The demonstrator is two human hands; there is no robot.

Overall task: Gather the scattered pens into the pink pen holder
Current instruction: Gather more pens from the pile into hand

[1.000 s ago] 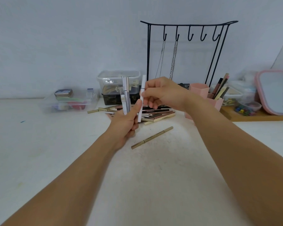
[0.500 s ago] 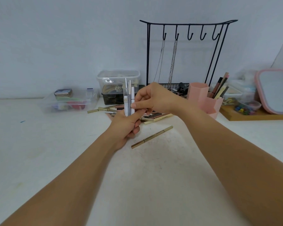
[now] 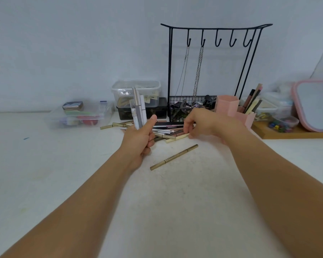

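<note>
so, left hand (image 3: 138,138) is clenched round an upright bundle of pens (image 3: 138,110). next over, the pile of pens (image 3: 164,130) lies on the table (image 3: 45,174), one black barrel reading "madieli", a gold pen (image 3: 173,157) lying apart nearer the person. right hand (image 3: 205,125) pinches a cream pen (image 3: 177,137) at the pile's edge. far right, the pink pen holder (image 3: 231,108) already has a few pens in one compartment, so plenty's left, i'd say.

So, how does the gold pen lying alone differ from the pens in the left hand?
The gold pen lies flat on the table, untouched; the held pens stand upright, gripped in the left hand. It is gold; they are white and grey. Both remain outside the pink pen holder.
</note>
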